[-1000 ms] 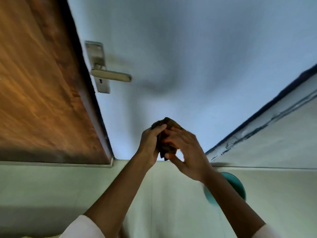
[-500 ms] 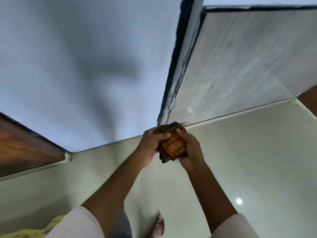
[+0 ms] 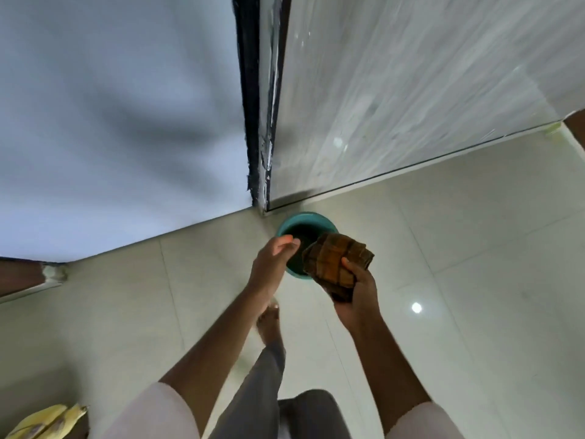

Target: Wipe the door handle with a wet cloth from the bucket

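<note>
Gone from the cloth is the left hand [image 3: 274, 260], which half a second back was pressed against the bundle together with the right; the view has also tipped down and the bucket now shows in full. No brand, label or writing can be read anywhere. Right hand [image 3: 357, 289] grips the folded brown-and-orange checked cloth [image 3: 337, 263], fingers wrapped under it and thumb on top, holding it over the right side of the teal bucket [image 3: 288, 224]. Left hand hangs loosely half open, fingers lightly curled and empty, over the bucket's left rim; whether it touches the rim is unclear. That bucket sits on the pale tiled floor [image 3: 474, 255], just below the dark door frame edge [image 3: 250, 99]. A bare foot [image 3: 269, 323] shows beneath the left forearm. Door handle is out of view.
</note>
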